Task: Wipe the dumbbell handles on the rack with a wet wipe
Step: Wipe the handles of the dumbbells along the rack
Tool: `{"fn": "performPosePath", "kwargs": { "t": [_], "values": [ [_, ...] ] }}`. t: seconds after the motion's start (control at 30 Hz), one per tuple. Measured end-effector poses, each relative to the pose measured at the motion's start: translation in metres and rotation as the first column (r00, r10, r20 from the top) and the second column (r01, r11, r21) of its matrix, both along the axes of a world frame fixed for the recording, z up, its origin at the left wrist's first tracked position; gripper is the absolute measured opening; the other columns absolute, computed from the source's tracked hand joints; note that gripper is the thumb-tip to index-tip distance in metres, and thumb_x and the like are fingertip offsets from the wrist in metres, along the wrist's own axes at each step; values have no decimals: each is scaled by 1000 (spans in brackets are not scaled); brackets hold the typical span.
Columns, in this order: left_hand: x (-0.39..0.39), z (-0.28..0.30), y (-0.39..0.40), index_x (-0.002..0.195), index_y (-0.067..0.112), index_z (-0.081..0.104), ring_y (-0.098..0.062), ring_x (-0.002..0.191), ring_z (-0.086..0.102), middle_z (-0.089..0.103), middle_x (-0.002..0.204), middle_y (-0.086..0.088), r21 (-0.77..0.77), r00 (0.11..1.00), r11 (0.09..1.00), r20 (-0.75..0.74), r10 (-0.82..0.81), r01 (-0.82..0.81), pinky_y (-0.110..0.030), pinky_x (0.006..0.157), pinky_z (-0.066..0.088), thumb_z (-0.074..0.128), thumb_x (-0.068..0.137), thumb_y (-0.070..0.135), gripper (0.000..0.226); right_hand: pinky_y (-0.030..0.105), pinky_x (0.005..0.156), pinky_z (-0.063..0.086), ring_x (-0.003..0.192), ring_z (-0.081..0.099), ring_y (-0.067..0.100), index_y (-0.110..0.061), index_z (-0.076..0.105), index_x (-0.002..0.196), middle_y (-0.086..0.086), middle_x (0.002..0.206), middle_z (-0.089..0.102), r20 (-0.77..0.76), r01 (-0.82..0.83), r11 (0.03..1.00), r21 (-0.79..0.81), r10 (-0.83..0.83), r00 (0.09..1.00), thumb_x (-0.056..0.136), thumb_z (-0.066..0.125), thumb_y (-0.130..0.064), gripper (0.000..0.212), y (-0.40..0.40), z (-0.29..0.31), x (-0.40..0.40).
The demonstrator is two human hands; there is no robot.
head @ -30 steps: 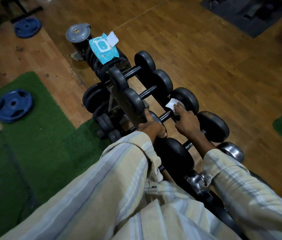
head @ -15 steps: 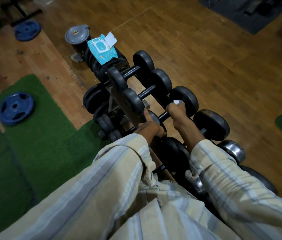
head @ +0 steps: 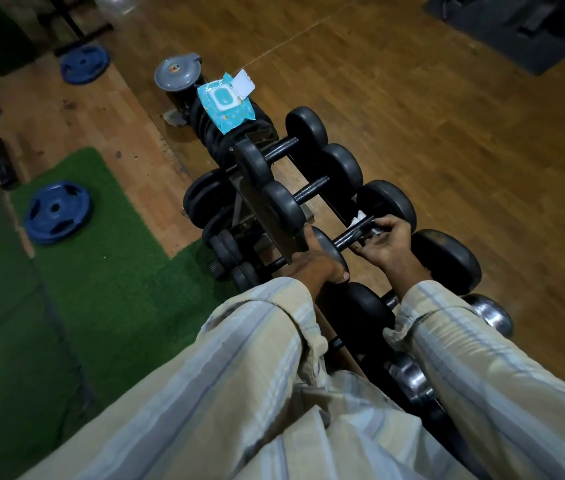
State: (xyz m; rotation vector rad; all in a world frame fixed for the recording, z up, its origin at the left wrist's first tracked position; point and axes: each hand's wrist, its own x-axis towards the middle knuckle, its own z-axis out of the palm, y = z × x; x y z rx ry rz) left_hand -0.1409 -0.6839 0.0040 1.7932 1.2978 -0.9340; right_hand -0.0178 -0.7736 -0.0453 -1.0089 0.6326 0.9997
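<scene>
Head view: glossy wood floor (head: pixel 412 116) and green turf (head: pixel 101 289) flank the rack (head: pixel 267 209). Right hand (head: pixel 383 242) grasps a white wipe (head: pixel 357 220) round the third round-ended dumbbell's handle (head: pixel 346 239); left hand (head: pixel 315 266) clasps its near end.

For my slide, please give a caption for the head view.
Right hand wraps a wet wipe around a dumbbell handle; left hand steadies its end.

Weight plates: two blue ones, near (head: pixel 58 212) on green turf (head: pixel 101 289), far (head: pixel 83 64) on wooden floor (head: pixel 447 150).
Dark mat (head: pixel 516 26): top right corner.
</scene>
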Motion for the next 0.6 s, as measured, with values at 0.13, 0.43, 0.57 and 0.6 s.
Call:
{"fn": "performPosePath", "kwargs": {
  "t": [0.13, 0.43, 0.57, 0.6],
  "values": [
    [-2, 9, -1, 143, 32, -47, -41, 139, 41, 17, 161, -25, 4, 1000, 1000, 21, -5, 5, -48, 109, 37, 82, 84, 40, 142, 43, 95, 48, 94, 67, 27, -14, 61, 116, 10, 116, 65, -5, -31, 999, 9, 31, 1000, 59, 60, -15, 57, 5, -4, -5],
    [-4, 10, 0, 142, 33, -48, -39, 136, 43, 22, 159, -25, -4, 999, 1000, 28, 20, -20, -45, 105, 39, 81, 85, 41, 141, 35, 79, 55, 76, 62, 24, -4, 73, 94, 9, 83, 69, -1, -298, 953, -64, 298, 955, 62, 50, -5, 39, 11, -9, -28],
    [-4, 10, 1, 143, 32, -48, -39, 133, 45, 24, 156, -27, -6, 999, 1000, 44, 3, -2, -45, 105, 39, 81, 85, 40, 141, 23, 60, 35, 48, 26, 13, -19, 37, 62, -1, 57, 33, -15, -354, 918, -180, 358, 934, 73, 38, 5, 27, 11, -8, -30],
    [-4, 10, 1, 143, 31, -48, -39, 133, 45, 24, 155, -27, -4, 999, 1000, 45, -12, 12, -46, 105, 39, 80, 86, 41, 141, 27, 62, 39, 49, 29, 15, -19, 35, 64, 1, 58, 35, -6, -365, 908, -208, 371, 928, 78, 35, 7, 30, 9, -11, -30]
  ]
}}
